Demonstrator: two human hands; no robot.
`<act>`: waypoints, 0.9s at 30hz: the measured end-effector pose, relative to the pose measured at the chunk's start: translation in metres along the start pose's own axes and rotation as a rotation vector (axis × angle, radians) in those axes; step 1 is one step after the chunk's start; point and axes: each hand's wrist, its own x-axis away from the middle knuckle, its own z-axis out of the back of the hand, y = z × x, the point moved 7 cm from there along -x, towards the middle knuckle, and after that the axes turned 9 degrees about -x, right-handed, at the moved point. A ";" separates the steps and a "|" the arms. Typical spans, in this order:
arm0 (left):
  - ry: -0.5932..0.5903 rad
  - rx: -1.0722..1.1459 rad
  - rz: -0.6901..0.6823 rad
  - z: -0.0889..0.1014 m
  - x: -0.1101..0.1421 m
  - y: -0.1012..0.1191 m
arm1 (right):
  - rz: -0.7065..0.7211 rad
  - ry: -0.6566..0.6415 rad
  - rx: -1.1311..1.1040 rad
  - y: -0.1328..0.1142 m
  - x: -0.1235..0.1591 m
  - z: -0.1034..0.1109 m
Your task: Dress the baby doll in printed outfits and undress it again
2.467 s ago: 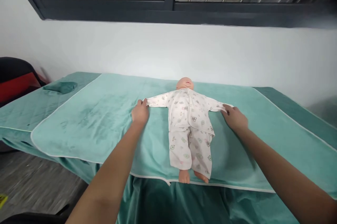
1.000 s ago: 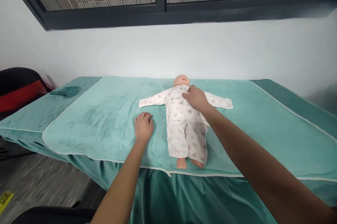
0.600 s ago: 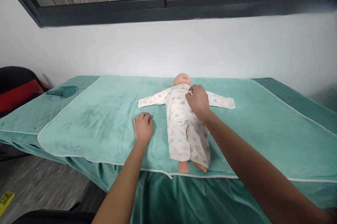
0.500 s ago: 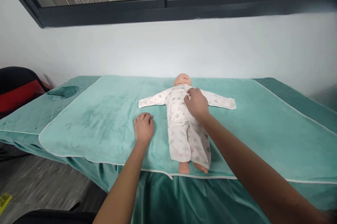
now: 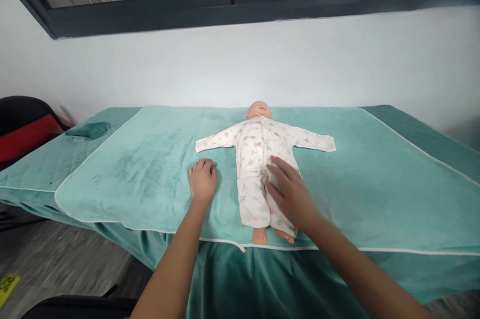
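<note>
A baby doll (image 5: 258,109) lies on its back on a green plush cover (image 5: 150,169), arms stretched out to both sides. It wears a white printed top (image 5: 250,146) and matching white trousers (image 5: 253,204), with bare feet showing below. My right hand (image 5: 292,194) is over the doll's lower body at the waist and one trouser leg. Its fingers are apart and hold nothing; whether they touch the cloth I cannot tell. To the left of the doll, my left hand (image 5: 203,179) rests on the cover with loosely bent fingers and nothing in it.
A white wall (image 5: 168,69) rises behind the bed, with a dark window frame (image 5: 150,19) above. At the far left stands a black and red chair (image 5: 30,131). The cover's piped front edge (image 5: 150,231) hangs over grey flooring (image 5: 75,254).
My right hand has come down from the doll's chest towards me, to its waist and leg, and its fingers have spread. My left hand stays in place. The view has tilted slightly.
</note>
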 end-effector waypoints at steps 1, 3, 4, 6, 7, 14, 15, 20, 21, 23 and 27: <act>0.001 0.002 0.001 0.000 0.000 0.000 | 0.006 -0.017 -0.044 -0.003 0.016 0.001; 0.003 0.007 0.003 0.000 0.000 0.001 | 0.000 -0.053 -0.123 -0.008 0.046 0.002; 0.004 0.008 0.003 0.000 0.000 0.001 | -0.022 -0.057 -0.155 -0.009 0.061 0.004; 0.003 0.008 0.001 0.001 -0.001 0.002 | -0.110 -0.029 -0.215 -0.005 0.085 0.007; 0.001 0.007 -0.001 0.001 -0.001 0.002 | -0.160 -0.006 -0.245 -0.002 0.093 0.010; -0.010 -0.047 -0.012 0.001 -0.001 0.006 | -0.218 0.123 -0.357 0.022 0.050 0.037; -0.009 -0.048 -0.009 0.001 -0.001 0.006 | -0.207 0.155 -0.356 0.027 0.029 0.041; -0.018 -0.043 -0.004 0.002 -0.001 0.005 | -0.198 0.228 -0.332 0.064 -0.093 0.036; -0.020 -0.043 -0.007 0.002 -0.001 0.005 | -0.213 0.208 -0.293 0.071 -0.116 0.029; -0.020 -0.046 -0.007 0.003 -0.002 0.005 | -0.256 0.118 -0.197 0.082 -0.153 0.013; -0.018 -0.046 -0.002 0.002 -0.003 0.004 | -0.327 0.033 -0.150 0.097 -0.189 -0.011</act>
